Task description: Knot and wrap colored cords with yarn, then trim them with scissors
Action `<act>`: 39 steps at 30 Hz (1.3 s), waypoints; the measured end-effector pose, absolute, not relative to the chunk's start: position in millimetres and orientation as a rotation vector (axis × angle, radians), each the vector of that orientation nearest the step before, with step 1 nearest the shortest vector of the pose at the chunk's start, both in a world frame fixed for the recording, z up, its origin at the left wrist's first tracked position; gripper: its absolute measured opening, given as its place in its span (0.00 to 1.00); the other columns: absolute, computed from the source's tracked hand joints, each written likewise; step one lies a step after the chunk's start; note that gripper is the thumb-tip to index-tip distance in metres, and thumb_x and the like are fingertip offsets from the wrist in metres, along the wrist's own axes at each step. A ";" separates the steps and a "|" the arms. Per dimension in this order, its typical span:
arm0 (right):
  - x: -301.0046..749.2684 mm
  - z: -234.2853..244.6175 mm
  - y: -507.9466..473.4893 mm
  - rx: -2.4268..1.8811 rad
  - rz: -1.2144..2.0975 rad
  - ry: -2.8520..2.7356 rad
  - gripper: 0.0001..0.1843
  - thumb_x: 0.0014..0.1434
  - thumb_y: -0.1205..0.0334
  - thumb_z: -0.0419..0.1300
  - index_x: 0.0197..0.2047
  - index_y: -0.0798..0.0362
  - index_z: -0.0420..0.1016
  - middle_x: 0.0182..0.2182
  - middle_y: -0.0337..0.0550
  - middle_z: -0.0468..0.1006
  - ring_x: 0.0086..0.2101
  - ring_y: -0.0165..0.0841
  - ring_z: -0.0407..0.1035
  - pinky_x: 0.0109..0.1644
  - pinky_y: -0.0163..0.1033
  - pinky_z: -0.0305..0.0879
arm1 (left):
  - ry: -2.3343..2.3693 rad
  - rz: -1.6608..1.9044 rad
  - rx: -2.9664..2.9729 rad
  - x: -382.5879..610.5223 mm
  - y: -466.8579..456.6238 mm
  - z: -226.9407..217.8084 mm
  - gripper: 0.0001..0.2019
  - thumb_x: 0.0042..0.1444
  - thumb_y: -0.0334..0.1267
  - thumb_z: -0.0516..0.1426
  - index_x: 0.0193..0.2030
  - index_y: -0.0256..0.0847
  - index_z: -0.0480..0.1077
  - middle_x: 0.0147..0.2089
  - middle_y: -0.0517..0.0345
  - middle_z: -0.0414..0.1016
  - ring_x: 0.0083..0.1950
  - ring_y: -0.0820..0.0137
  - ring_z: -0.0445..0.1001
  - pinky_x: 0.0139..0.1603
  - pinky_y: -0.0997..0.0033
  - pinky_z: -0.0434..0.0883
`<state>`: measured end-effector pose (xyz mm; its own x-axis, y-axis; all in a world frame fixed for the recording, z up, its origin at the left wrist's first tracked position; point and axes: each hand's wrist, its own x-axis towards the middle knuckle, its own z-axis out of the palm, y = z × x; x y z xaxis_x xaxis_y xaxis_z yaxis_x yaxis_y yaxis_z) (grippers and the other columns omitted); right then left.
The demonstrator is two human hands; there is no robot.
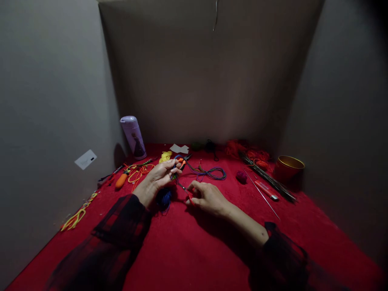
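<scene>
My left hand (163, 176) is closed around dark multicoloured cords, with the fingers curled upward. The cords' long tail (216, 173), blue, purple and green, trails right and lies looped on the red cloth. My right hand (209, 197) grips small red-handled scissors (190, 197), the blades pointing up and left at the cords just below my left fingers. Whether the blades touch a strand I cannot tell. Under my left hand sits a blue ball of thread (164, 197). An orange-handled tool (182, 162) with a dark tip lies just behind my left fingertips.
At the left are a lilac bottle (133, 137), an orange-handled tool (121, 180) and yellow cords (74, 219). To the right lie a magenta thread ball (241, 176), a metal rod (263, 195), a red-and-white box cutter (266, 190), a stick bundle (269, 180) and a red bowl (286, 169).
</scene>
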<state>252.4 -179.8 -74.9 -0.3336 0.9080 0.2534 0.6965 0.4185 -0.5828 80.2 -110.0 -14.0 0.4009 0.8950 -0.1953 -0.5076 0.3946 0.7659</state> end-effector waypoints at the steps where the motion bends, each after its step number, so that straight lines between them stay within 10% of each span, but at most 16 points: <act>1: 252.4 -75.3 -179.7 -1.330 0.528 -2.131 0.11 0.52 0.57 0.64 0.38 0.50 0.68 0.27 0.34 0.71 0.27 0.27 0.62 0.29 0.32 0.48 | 0.661 0.967 0.678 79.8 -109.6 -14.7 0.09 0.56 0.21 0.49 0.29 0.34 0.65 0.27 0.55 0.69 0.22 0.78 0.67 0.19 0.83 0.66; 18: 249.6 -79.6 -175.8 -1.037 1.179 -1.893 0.11 0.50 0.62 0.63 0.35 0.52 0.65 0.23 0.30 0.60 0.24 0.24 0.53 0.26 0.30 0.52 | 0.676 0.843 0.665 82.7 -116.0 -14.6 0.08 0.57 0.24 0.50 0.30 0.33 0.66 0.27 0.56 0.67 0.21 0.80 0.64 0.17 0.84 0.63; 31: 249.7 -79.2 -174.9 -0.942 1.203 -1.895 0.11 0.51 0.61 0.63 0.33 0.53 0.64 0.23 0.31 0.59 0.25 0.25 0.53 0.27 0.31 0.51 | 0.634 1.013 0.829 70.8 -162.9 -7.1 0.09 0.50 0.23 0.57 0.37 0.38 0.72 0.40 0.50 0.75 0.38 0.70 0.75 0.35 0.77 0.71; 39: 252.7 -80.2 -175.7 -0.941 1.220 -1.898 0.10 0.51 0.62 0.62 0.33 0.52 0.64 0.25 0.32 0.61 0.26 0.25 0.54 0.29 0.31 0.52 | 0.649 0.774 0.763 83.6 -119.1 -17.5 0.06 0.54 0.24 0.54 0.28 0.34 0.68 0.26 0.56 0.69 0.19 0.81 0.63 0.20 0.83 0.64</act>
<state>252.7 -175.7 -80.2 -0.5051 0.8483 0.1589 0.2082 0.2984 -0.9314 83.6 -119.1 -17.5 0.5548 0.7993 -0.2309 -0.3668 0.4840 0.7945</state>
